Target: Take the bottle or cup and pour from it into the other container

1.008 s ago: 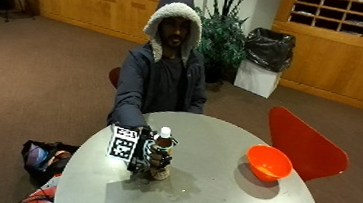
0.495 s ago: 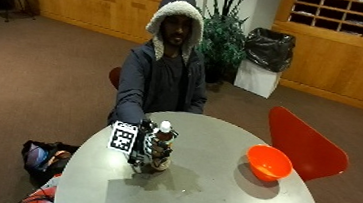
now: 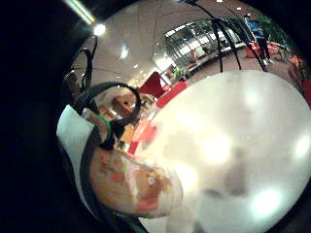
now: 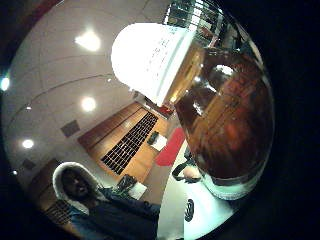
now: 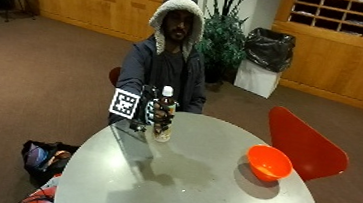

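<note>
A clear bottle [image 5: 162,130] of brown drink with a white cap is gripped around its middle by my gloved right hand [image 5: 152,112]. It is upright and lifted a little above the round grey table [image 5: 193,193], near the table's far edge by the person's chest. The thumb side palm view is filled by the bottle [image 4: 225,125] and its cap [image 4: 150,55]. Its labelled lower part [image 3: 131,184] shows over the table top [image 3: 233,145] in the little finger side palm view. An orange bowl [image 5: 269,162] stands on the table's right side, well apart from the bottle.
A red chair [image 5: 304,143] stands at the table behind the bowl. Bags [image 5: 46,156] lie on the floor left of the table. A lined bin [image 5: 266,59] and a plant [image 5: 224,40] stand behind the person.
The hand has raised the bottle from near the table top, keeping it upright. The bowl has not moved.
</note>
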`<state>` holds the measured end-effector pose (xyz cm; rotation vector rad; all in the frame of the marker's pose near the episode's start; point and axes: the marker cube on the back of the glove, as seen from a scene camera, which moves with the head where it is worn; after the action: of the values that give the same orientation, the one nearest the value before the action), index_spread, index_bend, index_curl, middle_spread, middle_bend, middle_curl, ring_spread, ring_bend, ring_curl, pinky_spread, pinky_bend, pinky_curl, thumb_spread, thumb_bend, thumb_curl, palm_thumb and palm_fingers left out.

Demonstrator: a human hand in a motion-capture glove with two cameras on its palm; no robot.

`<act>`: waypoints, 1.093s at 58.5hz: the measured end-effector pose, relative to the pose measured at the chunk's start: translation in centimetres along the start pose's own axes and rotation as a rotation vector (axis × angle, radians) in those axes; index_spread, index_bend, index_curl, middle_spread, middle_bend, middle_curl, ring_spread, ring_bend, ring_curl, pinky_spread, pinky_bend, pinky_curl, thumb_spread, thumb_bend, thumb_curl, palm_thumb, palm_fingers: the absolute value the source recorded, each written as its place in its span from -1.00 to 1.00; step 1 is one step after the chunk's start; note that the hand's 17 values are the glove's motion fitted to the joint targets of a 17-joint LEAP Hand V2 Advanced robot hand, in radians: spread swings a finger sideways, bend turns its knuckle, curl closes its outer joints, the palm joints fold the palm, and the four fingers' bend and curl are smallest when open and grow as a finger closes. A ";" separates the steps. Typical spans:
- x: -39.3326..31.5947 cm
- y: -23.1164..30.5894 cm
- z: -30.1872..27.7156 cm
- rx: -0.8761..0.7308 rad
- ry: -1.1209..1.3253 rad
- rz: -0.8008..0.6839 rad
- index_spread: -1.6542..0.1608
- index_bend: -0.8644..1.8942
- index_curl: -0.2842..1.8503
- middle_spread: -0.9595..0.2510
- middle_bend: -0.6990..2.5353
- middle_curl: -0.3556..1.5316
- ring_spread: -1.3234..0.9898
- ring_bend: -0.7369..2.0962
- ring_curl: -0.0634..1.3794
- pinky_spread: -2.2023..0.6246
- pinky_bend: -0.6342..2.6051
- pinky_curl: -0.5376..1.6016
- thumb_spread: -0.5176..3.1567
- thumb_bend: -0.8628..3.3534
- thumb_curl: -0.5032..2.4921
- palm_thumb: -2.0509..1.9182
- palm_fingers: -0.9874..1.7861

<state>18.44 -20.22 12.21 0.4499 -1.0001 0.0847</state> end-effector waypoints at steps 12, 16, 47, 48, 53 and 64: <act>-4.2 -0.2 0.2 0.011 0.028 -0.053 0.55 -0.31 -0.52 0.31 -0.36 -0.08 0.04 -0.02 -0.27 0.39 -0.15 -0.13 -0.42 -0.61 -0.23 0.49 0.55; -5.6 0.2 0.5 -0.050 0.053 0.013 0.55 -0.31 -0.52 0.31 -0.36 -0.08 0.04 -0.02 -0.27 0.38 -0.16 -0.13 -0.42 -0.61 -0.23 0.49 0.55; -11.5 -1.1 10.0 -0.140 0.316 -0.105 0.56 -0.31 -0.53 0.31 -0.37 -0.07 0.04 -0.02 -0.28 0.39 -0.17 -0.13 -0.41 -0.61 -0.22 0.49 0.56; -11.7 -1.1 10.4 -0.144 0.329 -0.103 0.56 -0.31 -0.53 0.31 -0.37 -0.07 0.04 -0.02 -0.28 0.39 -0.16 -0.13 -0.41 -0.61 -0.22 0.49 0.55; -12.3 -2.0 12.8 -0.099 0.399 0.001 0.56 -0.31 -0.53 0.32 -0.37 -0.07 0.05 -0.02 -0.27 0.39 -0.17 -0.13 -0.40 -0.61 -0.23 0.49 0.55; -11.8 -1.7 17.2 -0.254 0.596 -0.032 0.56 -0.31 -0.53 0.33 -0.37 -0.07 0.05 -0.02 -0.28 0.40 -0.17 -0.13 -0.39 -0.61 -0.23 0.50 0.54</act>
<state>-1.19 -27.14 9.77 0.1861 -0.4086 0.0563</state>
